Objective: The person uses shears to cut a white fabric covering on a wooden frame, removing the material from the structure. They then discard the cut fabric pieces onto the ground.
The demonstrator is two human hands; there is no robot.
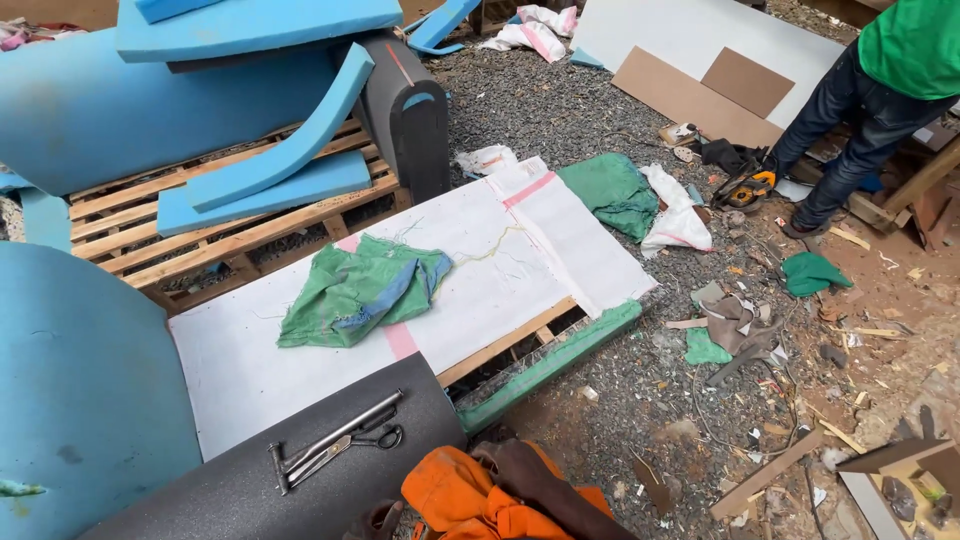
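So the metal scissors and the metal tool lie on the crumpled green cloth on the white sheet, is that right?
Not quite. In the head view the metal scissors and the long metal tool lie on the dark grey textured panel. The crumpled green cloth is on the white sheet, apart from them.

Only one arm in an orange sleeve shows, down at 6 o'clock. A hand peeks out at the bottom edge, fingers curled. Can't tell which side it is.

Orange cloth and metal tools at the near edge

A crumpled orange cloth lies bunched low in view; just beside it, scissors and a long metal stapler rest flat on a dark grey panel.
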